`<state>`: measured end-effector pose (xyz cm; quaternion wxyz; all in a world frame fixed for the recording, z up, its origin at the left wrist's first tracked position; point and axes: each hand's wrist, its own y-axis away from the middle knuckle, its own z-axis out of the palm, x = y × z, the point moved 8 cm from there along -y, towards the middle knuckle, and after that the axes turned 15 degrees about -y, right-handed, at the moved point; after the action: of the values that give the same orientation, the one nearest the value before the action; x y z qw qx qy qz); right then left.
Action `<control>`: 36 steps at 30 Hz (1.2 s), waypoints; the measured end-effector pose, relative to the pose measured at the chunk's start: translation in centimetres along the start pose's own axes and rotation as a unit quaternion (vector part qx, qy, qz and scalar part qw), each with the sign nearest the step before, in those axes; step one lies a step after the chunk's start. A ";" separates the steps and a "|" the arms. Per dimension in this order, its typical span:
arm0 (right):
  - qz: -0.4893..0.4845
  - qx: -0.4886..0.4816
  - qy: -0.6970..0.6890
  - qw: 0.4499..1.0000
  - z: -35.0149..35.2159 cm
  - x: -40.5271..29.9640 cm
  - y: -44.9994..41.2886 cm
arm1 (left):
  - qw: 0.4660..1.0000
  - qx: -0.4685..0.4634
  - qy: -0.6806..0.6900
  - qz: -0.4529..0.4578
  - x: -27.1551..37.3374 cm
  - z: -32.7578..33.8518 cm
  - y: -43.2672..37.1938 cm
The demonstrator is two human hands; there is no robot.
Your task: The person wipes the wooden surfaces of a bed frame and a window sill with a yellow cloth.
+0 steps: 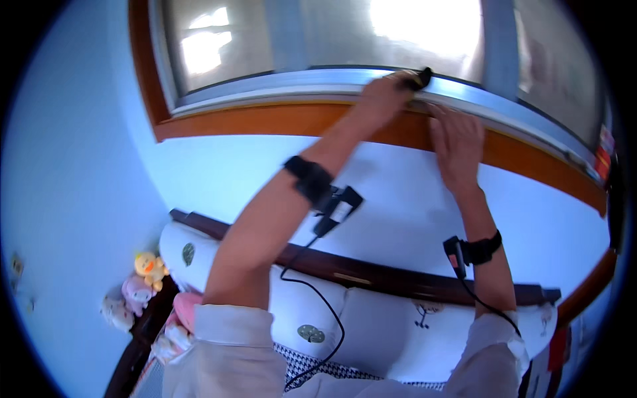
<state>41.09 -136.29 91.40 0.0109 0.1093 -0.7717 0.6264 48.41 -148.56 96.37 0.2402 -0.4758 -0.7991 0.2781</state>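
Note:
My left hand [385,99] is closed around a small dark object [422,78] with a hint of yellow, too blurred to name exactly. It is over the metal track [338,85] at the foot of a sliding window. My right hand [459,134] lies against the brown wooden window sill [259,118], fingers extended towards the track and close to the left hand. I see nothing held in it, though its fingertips are blurred. Bright frosted-looking panes [338,35] rise behind both hands.
Below the sill runs a dark wooden headboard [398,283] with white cushions [373,328] against it. Plush toys [149,268] sit at the left. Black strapped devices [341,211] on both forearms trail cables [318,288]. A red item [603,151] stands at the sill's right end.

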 end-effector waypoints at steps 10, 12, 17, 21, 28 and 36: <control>0.369 0.100 -0.532 0.755 -7.9 5.2 5.4 | 0.761 -0.045 0.639 -0.098 5.5 1.0 4.6; 0.394 0.076 -0.626 0.668 -7.7 4.2 5.7 | 0.812 -0.059 0.573 -0.097 8.5 1.5 5.1; 0.421 0.116 -0.679 0.590 -8.2 3.1 6.9 | 0.966 0.073 0.150 0.196 12.6 0.6 3.6; 0.402 0.235 -0.604 0.647 -15.2 9.1 7.8 | 0.964 0.150 -0.107 0.192 9.3 -1.6 2.6; 0.271 0.389 -0.228 0.850 -30.1 24.2 5.2 | 0.961 0.083 -0.197 0.178 3.4 0.6 3.9; 0.485 0.222 -0.148 0.833 -20.0 30.0 4.7 | 0.962 0.105 -0.169 0.189 4.1 0.6 4.1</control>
<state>8.54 -120.70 95.76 -0.4328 -0.1883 -0.5587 0.6819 48.89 -143.43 93.65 0.0932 -0.5367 -0.6898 0.4770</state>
